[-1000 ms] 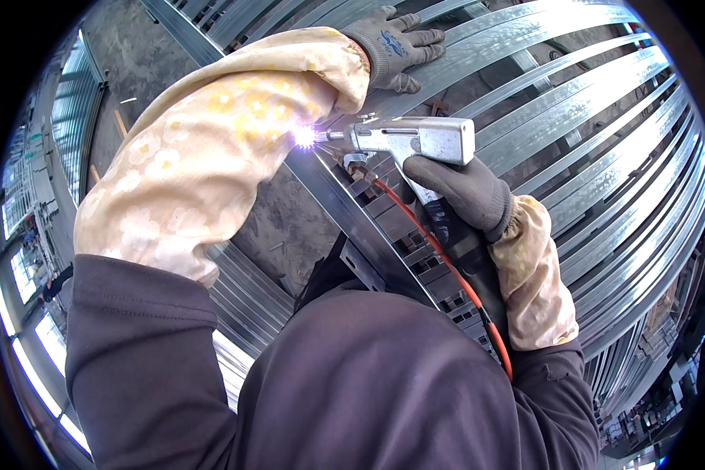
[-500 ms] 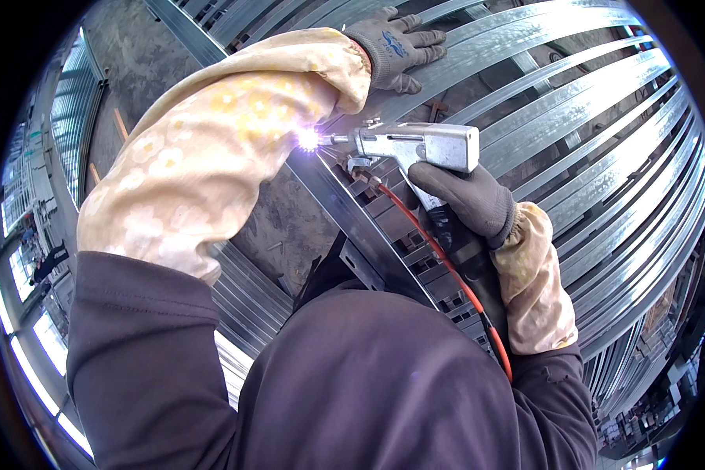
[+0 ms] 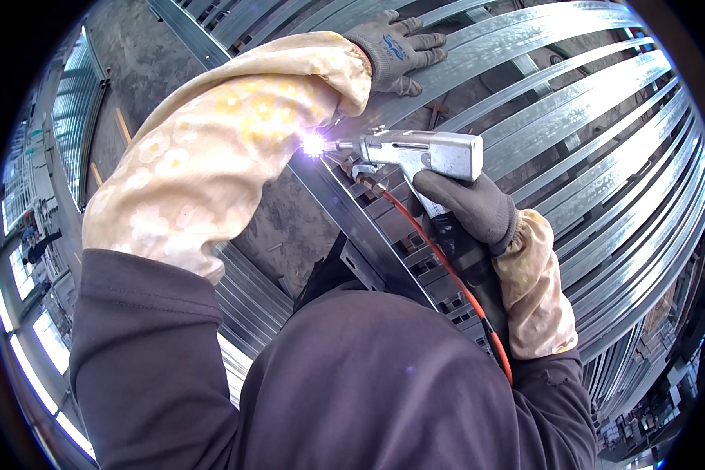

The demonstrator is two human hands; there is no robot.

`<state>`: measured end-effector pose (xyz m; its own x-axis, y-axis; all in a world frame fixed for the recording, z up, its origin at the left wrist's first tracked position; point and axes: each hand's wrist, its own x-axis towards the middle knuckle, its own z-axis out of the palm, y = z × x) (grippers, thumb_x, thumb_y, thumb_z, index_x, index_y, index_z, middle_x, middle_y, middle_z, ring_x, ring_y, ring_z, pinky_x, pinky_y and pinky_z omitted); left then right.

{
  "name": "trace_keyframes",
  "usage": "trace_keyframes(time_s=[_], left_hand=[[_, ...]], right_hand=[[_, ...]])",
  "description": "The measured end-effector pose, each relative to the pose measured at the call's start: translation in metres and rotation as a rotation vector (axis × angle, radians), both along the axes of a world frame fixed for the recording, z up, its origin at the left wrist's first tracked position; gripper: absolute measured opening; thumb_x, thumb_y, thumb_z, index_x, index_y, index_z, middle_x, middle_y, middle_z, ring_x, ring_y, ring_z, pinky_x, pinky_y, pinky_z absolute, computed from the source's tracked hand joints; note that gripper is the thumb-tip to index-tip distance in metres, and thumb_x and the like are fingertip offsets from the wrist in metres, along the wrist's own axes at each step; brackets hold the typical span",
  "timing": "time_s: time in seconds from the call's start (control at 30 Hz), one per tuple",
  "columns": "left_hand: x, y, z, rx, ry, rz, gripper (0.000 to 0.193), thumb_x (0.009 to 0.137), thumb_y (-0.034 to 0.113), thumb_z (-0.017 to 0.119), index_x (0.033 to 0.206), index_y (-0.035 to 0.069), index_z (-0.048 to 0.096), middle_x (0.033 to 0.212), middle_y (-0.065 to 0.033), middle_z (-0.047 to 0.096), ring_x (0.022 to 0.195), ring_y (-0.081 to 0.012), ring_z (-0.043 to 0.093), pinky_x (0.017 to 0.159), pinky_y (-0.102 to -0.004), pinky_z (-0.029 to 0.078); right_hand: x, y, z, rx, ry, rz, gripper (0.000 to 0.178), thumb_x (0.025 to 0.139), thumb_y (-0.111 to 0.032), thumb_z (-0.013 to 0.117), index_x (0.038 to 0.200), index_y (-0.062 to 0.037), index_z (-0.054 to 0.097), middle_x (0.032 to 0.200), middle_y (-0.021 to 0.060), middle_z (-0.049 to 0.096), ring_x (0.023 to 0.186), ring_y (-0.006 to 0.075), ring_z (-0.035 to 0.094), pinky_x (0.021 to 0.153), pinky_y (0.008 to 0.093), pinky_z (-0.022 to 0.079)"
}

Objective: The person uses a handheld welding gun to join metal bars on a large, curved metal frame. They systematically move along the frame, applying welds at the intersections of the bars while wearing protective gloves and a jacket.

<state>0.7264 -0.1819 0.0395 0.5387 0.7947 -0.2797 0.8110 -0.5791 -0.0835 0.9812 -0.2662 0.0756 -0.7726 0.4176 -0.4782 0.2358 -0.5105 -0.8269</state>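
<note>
My right hand (image 3: 474, 205), in a grey glove, is wrapped around the grip of a silver pistol-shaped welding gun (image 3: 427, 151). Its nozzle points left, and a bright violet-white arc (image 3: 313, 145) glows at the tip, over a steel beam (image 3: 348, 215). The glare and my left sleeve hide the exact spot being welded. Farther off, my left hand (image 3: 395, 51), gloved too, lies flat with fingers spread on long galvanized metal strips (image 3: 540, 141). A pale floral sleeve cover (image 3: 188, 157) on my left arm passes close beside the arc.
An orange-red hose (image 3: 446, 266) and a thick black cable (image 3: 482, 290) run from the gun down toward my right arm. More metal profiles (image 3: 251, 286) lie at the lower left, beyond the beam. Another stack of metal strips (image 3: 74, 117) stands at the far left on the concrete floor (image 3: 137, 66).
The welding gun and its arc have shifted slightly right and toward me. My left sleeve has moved a little to the right; the left hand stays in place.
</note>
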Motion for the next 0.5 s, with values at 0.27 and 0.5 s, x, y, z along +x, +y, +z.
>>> trace_keyframes(time_s=[0.27,0.5], left_hand=[[0.012,-0.004,0.009,-0.012,0.154,0.076,0.077,0.094,0.063,0.055,0.159,0.03,0.03,0.168,0.006,0.023,0.154,-0.0248,0.022,0.124,-0.0457,0.021],[0.008,-0.004,0.007,-0.049,0.11,0.08,0.077,0.095,0.062,0.055,0.16,0.028,0.03,0.168,0.0049,0.022,0.154,-0.0282,0.022,0.124,-0.0495,0.02]], right_hand=[[0.005,-0.003,-0.004,0.023,0.018,-0.016,0.037,0.099,-0.024,0.067,0.127,0.0008,0.062,0.11,0.0054,0.068,0.099,0.0125,0.061,0.088,0.0296,0.051],[0.005,-0.002,0.01,-0.025,-0.031,0.023,0.033,0.1,-0.021,0.065,0.124,0.0021,0.062,0.108,0.0044,0.067,0.096,0.0118,0.061,0.086,0.0295,0.051]])
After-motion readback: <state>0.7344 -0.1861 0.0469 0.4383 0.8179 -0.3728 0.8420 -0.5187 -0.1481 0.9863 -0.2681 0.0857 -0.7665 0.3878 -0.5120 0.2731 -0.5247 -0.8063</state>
